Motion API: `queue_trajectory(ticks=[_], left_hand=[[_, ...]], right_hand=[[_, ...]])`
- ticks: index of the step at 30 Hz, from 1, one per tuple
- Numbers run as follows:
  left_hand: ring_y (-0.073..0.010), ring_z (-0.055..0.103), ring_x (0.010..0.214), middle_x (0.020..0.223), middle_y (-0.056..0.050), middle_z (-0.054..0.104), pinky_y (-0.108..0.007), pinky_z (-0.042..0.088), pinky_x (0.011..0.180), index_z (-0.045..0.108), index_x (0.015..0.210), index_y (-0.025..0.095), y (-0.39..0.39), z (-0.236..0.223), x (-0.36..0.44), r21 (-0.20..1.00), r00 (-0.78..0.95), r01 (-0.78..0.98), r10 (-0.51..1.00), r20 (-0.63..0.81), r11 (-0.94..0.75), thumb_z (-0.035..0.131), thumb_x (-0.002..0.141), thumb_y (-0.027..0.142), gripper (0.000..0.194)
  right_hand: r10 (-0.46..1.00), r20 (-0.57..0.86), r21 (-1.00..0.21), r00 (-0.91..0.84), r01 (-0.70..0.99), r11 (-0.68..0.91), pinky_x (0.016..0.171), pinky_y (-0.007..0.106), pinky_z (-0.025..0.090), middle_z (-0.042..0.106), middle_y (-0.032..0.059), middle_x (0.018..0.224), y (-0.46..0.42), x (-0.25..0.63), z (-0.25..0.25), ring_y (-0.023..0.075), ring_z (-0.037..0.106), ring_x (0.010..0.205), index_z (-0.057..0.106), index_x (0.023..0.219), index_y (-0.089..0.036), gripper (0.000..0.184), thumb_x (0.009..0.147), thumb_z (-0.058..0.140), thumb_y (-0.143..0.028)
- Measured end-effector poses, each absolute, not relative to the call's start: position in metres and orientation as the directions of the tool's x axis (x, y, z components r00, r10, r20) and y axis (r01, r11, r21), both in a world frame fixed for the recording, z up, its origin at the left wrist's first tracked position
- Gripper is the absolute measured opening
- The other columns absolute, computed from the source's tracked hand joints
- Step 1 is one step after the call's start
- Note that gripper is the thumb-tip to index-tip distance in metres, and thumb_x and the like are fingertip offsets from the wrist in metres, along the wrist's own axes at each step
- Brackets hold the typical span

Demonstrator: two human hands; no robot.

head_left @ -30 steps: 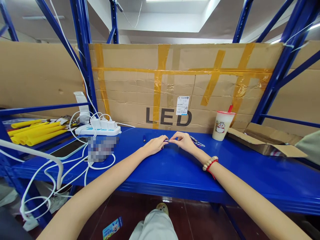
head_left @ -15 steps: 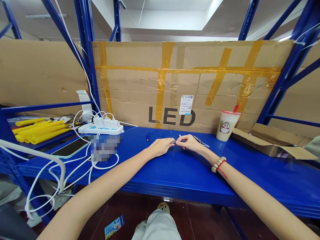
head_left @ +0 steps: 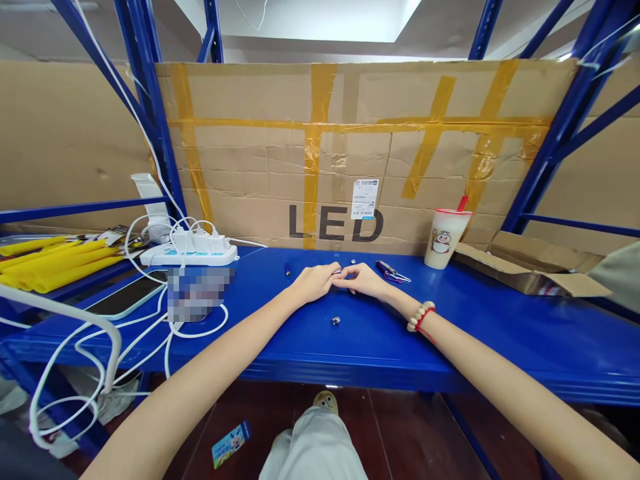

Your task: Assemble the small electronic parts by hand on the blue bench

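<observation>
Fingertips of my left hand (head_left: 314,283) and my right hand (head_left: 364,280) meet over the blue tabletop (head_left: 295,340). My left hand is closed around a small dark, shiny piece whose kind I cannot make out. The right fingers pinch together at that same spot, and what they hold is mostly hidden. A small metal part (head_left: 335,321) lies on the table in front of the hands. Behind them sit a tiny light-coloured piece (head_left: 353,261) and a dark-handled tool with metal prongs (head_left: 393,272). A short blue cylinder (head_left: 287,270) stands or lies left of my left hand.
At left are a white power strip (head_left: 200,255) with plugs and looping cables, a phone (head_left: 130,295) and yellow tubes (head_left: 65,263). A drink cup (head_left: 445,240) and an open cardboard box (head_left: 530,270) stand at right. Taped cardboard (head_left: 240,167) closes off the back.
The small metal part now lies on the table before the hands, where none was visible earlier. Both hands have shifted slightly left in view and closed together; the camera view has also moved.
</observation>
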State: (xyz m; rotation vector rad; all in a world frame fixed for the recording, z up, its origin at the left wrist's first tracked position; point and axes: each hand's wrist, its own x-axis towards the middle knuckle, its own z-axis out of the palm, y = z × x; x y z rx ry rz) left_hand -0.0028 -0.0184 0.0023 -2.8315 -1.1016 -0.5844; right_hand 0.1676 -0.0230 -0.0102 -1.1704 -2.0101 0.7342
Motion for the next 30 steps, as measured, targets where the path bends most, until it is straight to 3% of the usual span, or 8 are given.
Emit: queue_trajectory(ticks=[4,8,12,14,22,26,30], left_hand=[[-0.0202,0.059,0.089,0.096,-0.004,0.063,-0.026,0.043,0.068,0.045,0.1,0.022,-0.011,-0.001,-0.005,0.05,0.614,0.748,0.719,0.325,-0.661,0.024,0.09,0.033,0.026],[-0.021,0.06,0.09,0.097,-0.005,0.064,-0.028,0.043,0.069,0.044,0.101,0.023,-0.008,0.001,-0.008,0.048,0.536,0.805,0.76,0.368,-0.591,0.022,0.09,0.037,0.028],[-0.0194,0.06,0.09,0.097,-0.004,0.064,-0.026,0.042,0.069,0.045,0.099,0.023,-0.01,0.002,-0.009,0.075,0.48,0.836,0.792,0.378,-0.543,0.024,0.09,0.037,0.027],[-0.019,0.06,0.089,0.097,-0.004,0.064,-0.026,0.042,0.069,0.045,0.1,0.023,-0.011,0.002,-0.008,0.086,0.472,0.84,0.8,0.371,-0.535,0.024,0.09,0.038,0.027],[-0.0204,0.06,0.089,0.096,-0.003,0.064,-0.027,0.042,0.068,0.044,0.099,0.023,-0.009,-0.001,-0.003,0.077,0.503,0.813,0.762,0.407,-0.578,0.025,0.09,0.037,0.026],[-0.0188,0.06,0.089,0.097,-0.003,0.063,-0.026,0.042,0.07,0.044,0.101,0.023,-0.009,-0.001,-0.003,0.084,0.487,0.823,0.774,0.404,-0.562,0.024,0.09,0.038,0.027],[-0.017,0.058,0.089,0.095,-0.002,0.062,-0.025,0.042,0.07,0.046,0.098,0.023,-0.01,0.001,-0.005,0.09,0.473,0.823,0.764,0.439,-0.561,0.024,0.09,0.039,0.028]], right_hand=[[0.885,0.316,-0.742,-0.343,0.492,0.456,0.043,0.02,0.034,0.062,0.0025,0.068,-0.023,0.17,-0.01,0.0042,0.041,0.041,0.066,0.08,-0.013,0.046,0.065,0.058,-0.055],[0.885,0.316,-0.749,-0.343,0.482,0.454,0.036,0.018,0.03,0.059,0.0011,0.06,-0.03,0.166,0.001,0.0033,0.039,0.036,0.064,0.075,-0.012,0.042,0.065,0.059,-0.052],[0.831,0.152,-0.801,-0.535,0.426,0.421,0.033,0.017,0.028,0.056,-0.0015,0.053,-0.049,0.154,0.015,0.0035,0.039,0.034,0.065,0.078,-0.012,0.039,0.059,0.067,-0.046],[0.753,0.058,-0.815,-0.655,0.405,0.415,0.034,0.017,0.032,0.06,0.0001,0.06,-0.059,0.147,0.02,0.0033,0.041,0.035,0.066,0.081,-0.012,0.038,0.056,0.071,-0.041],[0.509,-0.01,-0.806,-0.861,0.308,0.506,0.041,0.017,0.039,0.064,0.0057,0.088,-0.078,0.131,0.017,0.0013,0.044,0.041,0.069,0.082,-0.014,0.034,0.056,0.073,-0.035],[0.528,0.026,-0.795,-0.849,0.303,0.526,0.045,0.017,0.041,0.065,0.0058,0.081,-0.077,0.13,0.016,0.0039,0.049,0.046,0.07,0.076,-0.012,0.032,0.059,0.07,-0.04],[0.648,0.084,-0.723,-0.757,0.4,0.562,0.045,0.018,0.041,0.064,0.004,0.067,-0.069,0.134,0.013,0.0065,0.051,0.046,0.07,0.077,-0.014,0.035,0.062,0.066,-0.045]])
